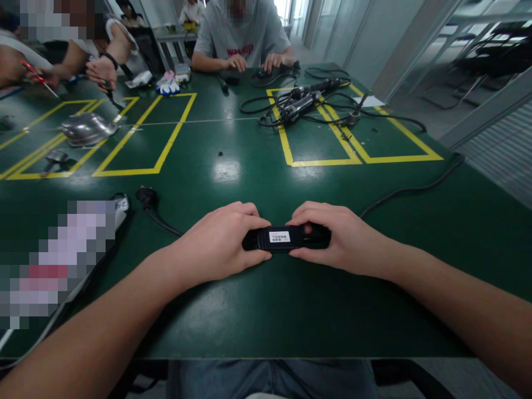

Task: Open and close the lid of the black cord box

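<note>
Green tabletop [233, 316] spreads beneath the black device [280, 237] before us, its left end pinched in our partly closed left hand [226, 241], its right end in our right hand [349, 238], likewise curled. Beyond our left hand lies a black plug [146, 197]; farther off, corded tools [300, 106].

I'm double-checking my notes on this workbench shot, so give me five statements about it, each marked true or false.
1. The left hand and right hand both hold the black device. True.
2. The label on the device is solid red. False: the label is white with dark print.
3. The black plug lies on the green table. True.
4. The tape on the table is blue. False: the tape is yellow.
5. The right hand touches the shiny metal piece. False: the metal piece lies on the table, farther left.
</note>
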Demonstrator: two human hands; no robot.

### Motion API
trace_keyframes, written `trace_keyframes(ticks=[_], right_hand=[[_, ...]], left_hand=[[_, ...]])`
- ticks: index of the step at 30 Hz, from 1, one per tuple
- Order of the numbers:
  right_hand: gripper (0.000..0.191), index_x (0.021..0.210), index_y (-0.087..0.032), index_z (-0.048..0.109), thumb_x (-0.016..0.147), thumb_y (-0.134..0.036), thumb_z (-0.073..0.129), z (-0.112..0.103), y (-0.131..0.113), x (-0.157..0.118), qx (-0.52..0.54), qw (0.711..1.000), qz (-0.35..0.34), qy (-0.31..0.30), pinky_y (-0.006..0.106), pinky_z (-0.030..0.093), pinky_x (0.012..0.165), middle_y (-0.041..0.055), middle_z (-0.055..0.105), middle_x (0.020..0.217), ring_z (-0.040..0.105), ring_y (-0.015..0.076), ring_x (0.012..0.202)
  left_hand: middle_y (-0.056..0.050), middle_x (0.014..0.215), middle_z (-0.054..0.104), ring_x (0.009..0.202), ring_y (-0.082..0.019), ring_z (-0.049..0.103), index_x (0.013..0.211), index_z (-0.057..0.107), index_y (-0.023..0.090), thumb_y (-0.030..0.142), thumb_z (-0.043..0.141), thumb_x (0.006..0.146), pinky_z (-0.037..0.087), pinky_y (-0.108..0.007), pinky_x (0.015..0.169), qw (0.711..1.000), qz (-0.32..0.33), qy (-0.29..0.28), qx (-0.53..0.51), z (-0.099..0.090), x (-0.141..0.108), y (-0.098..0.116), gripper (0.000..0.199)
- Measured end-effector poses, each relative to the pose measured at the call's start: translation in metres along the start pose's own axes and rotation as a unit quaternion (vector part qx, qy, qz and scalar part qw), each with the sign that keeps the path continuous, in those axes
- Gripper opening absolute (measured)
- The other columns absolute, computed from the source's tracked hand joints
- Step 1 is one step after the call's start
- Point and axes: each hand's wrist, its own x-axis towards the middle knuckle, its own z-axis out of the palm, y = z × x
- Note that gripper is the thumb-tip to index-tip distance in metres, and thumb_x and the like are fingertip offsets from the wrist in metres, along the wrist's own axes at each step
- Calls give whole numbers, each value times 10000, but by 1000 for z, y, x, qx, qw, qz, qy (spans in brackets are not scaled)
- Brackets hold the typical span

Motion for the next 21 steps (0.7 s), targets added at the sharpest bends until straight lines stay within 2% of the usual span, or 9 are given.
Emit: trace_keyframes(ticks=[7,15,21], right_hand=[[259,1075,-219,744,871,-215,903,3,1,-1,-4,1000,-10,8,332,545,755,32,778,1041,724,191,831],[264,1120,-236,693,905,-249,845,3,-2,-2,-45,999,-15,-3,359,531,770,37,770,1016,708,213,847],[349,1248,-246,683,934,-301,826,0,-4,-2,-48,998,-22,-22,412,568,850,71,794,1114,749,263,964]], left_hand=[[-52,1075,746,1021,-265,730,1191,843,256,332,838,962,565,-384,870,1000,4,9,-21,4,-1,-2,242],[-82,1087,743,998,-263,712,1205,814,196,336,797,994,558,-381,847,998,36,7,42,1,-2,1,254],[-87,1169,752,1063,-283,712,1395,712,199,361,863,945,566,-406,896,998,44,8,39,2,-3,-3,501]])
